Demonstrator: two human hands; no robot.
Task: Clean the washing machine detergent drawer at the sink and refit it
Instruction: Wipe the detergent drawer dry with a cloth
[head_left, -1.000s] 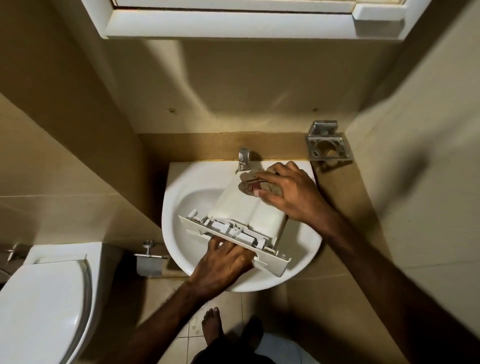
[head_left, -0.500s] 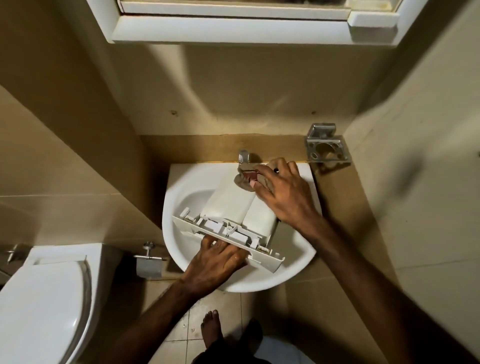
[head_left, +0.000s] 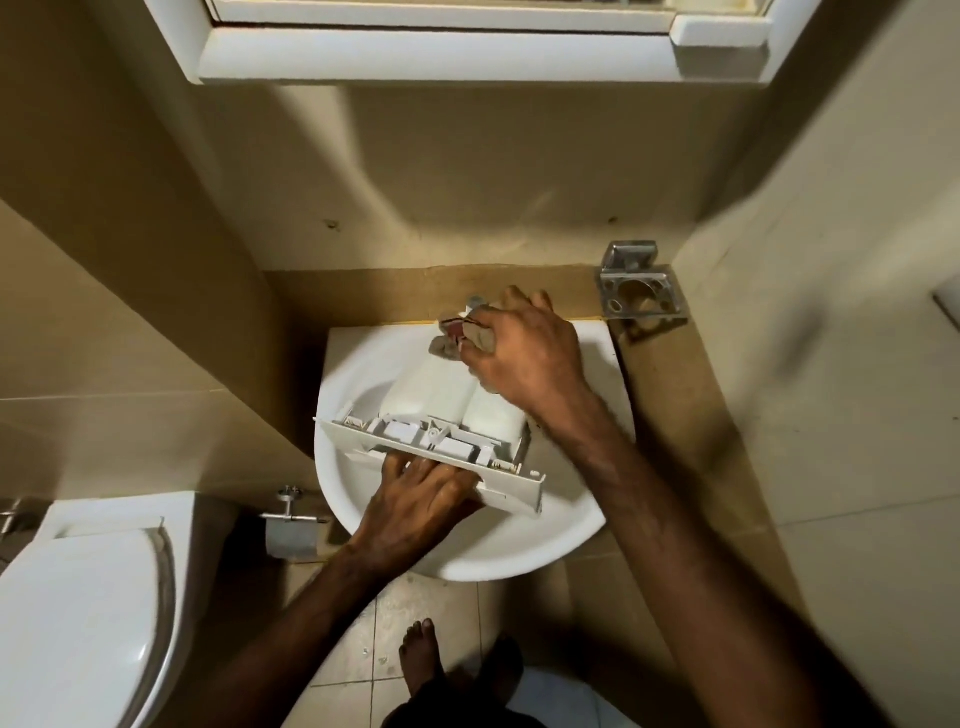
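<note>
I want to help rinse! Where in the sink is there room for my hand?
Bare basin shows right of the left hand, below the drawer. A smaller patch lies at the left rim. Crowded at the back, where the right hand holds a cloth.

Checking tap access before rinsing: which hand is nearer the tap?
Right. The right hand, clutching a cloth, is right at the tap; the left hand grips the drawer front at the sink's near edge.

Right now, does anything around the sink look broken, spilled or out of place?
The metal holder on the wall right of the sink has nothing in it. Pale specks litter the floor tiles below. The drawer looks intact.
</note>
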